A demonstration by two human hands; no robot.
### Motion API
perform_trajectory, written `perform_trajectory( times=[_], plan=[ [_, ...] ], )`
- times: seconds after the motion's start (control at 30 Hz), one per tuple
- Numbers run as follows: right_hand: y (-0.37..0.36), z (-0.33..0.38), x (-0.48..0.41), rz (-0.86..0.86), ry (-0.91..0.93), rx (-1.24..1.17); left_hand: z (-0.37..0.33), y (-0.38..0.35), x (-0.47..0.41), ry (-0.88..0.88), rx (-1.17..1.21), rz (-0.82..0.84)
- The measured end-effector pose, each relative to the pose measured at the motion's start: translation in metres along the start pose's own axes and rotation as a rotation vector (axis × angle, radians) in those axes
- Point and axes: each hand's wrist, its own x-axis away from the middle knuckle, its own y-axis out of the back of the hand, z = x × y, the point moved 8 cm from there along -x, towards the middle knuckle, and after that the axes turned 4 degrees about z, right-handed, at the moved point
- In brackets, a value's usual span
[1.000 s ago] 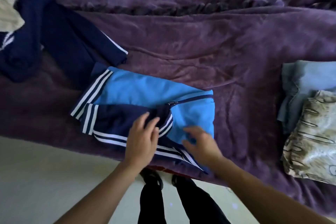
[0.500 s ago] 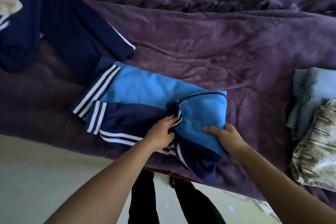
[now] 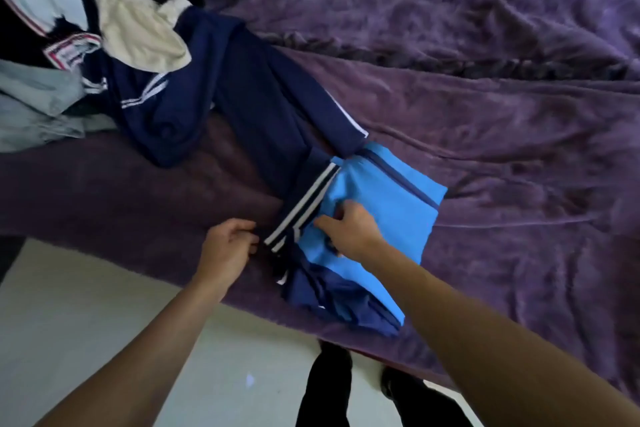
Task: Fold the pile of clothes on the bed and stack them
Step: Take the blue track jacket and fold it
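**Left hand [image 3: 227,246], right hand [image 3: 353,234]: both gripped the track jacket [image 3: 391,204]**

Curled fingers of the left hand pinched the jacket's white-striped navy hem; the right hand bunched its smooth light-blue panel just beside. The track jacket lay partly folded near the front edge of the bed [image 3: 104,204], on a plush, wrinkled purple blanket [image 3: 485,107]. A long navy garment [image 3: 256,90] met its far corner and ran back to the unfolded pile [image 3: 86,45] at far left: cream cloth [image 3: 138,31], grey fabric [image 3: 34,107], black pieces. Pale floor [image 3: 69,322] showed below.

The jacket [image 3: 388,198] lies on the bed [image 3: 485,114], right of the clothes pile [image 3: 138,35].
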Motion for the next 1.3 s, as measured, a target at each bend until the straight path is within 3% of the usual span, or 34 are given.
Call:
perform_trajectory(
  times=[0.1, 0.23, 0.3, 0.37, 0.43, 0.5, 0.57, 0.63, 0.83, 1.1, 1.3],
  plan=[
    [-0.036, -0.003, -0.022, 0.087, -0.001, -0.075, -0.001, 0.020, -0.009, -0.104, -0.111, -0.101],
    [-0.029, -0.023, -0.018, 0.061, -0.061, -0.450, -0.022, -0.023, 0.009, -0.357, -0.322, -0.124],
    [0.000, -0.034, -0.006, -0.119, 0.042, -0.279, -0.027, -0.062, 0.019, -0.434, -0.599, -0.100],
    [0.032, -0.043, 0.019, -0.413, 0.199, 0.137, -0.023, -0.093, 0.017, -0.438, -0.842, -0.062],
    [0.044, -0.054, 0.040, -0.567, 0.220, 0.419, -0.010, -0.106, -0.002, -0.371, -0.933, -0.011],
    [0.046, -0.086, 0.037, -0.518, 0.022, 0.446, 0.004, -0.109, -0.024, -0.321, -0.945, 0.017],
    [0.044, -0.116, 0.026, -0.441, -0.174, 0.323, 0.013, -0.110, -0.043, -0.316, -0.938, 0.041],
    [0.036, -0.130, 0.011, -0.423, -0.250, 0.181, 0.016, -0.110, -0.056, -0.317, -0.894, 0.048],
    [0.032, -0.137, -0.003, -0.521, -0.267, -0.003, -0.006, -0.106, -0.052, -0.321, -0.675, -0.053],
    [0.078, -0.140, 0.054, -0.527, -0.199, -0.142, -0.036, -0.123, -0.007, -0.206, -0.497, 0.158],
    [0.159, -0.165, 0.119, -0.593, -0.174, -0.093, -0.086, -0.188, 0.059, -0.286, -0.425, 0.272]
  ],
)
